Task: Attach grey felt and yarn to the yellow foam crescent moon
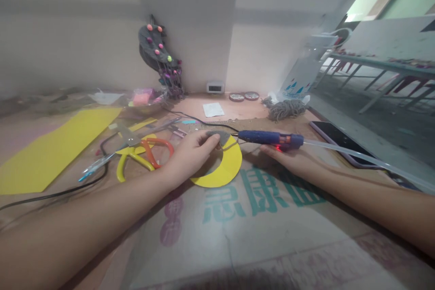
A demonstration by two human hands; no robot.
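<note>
My left hand pinches the upper tip of a yellow crescent cut-out, where grey yarn covers the end. In my right hand is a blue hot glue gun, its red light lit and a long clear glue stick coming out of its back. The nozzle points left, at the edge of the yarn-covered part; whether it touches is too small to tell. A strand of yarn crosses the yellow surface near the tip.
To the left lie yellow-handled pliers, orange-handled scissors, a pen, a yellow sheet and a black cord. Behind are a decorated grey crescent and a small clock. On the right are grey yarn, a bottle and a phone.
</note>
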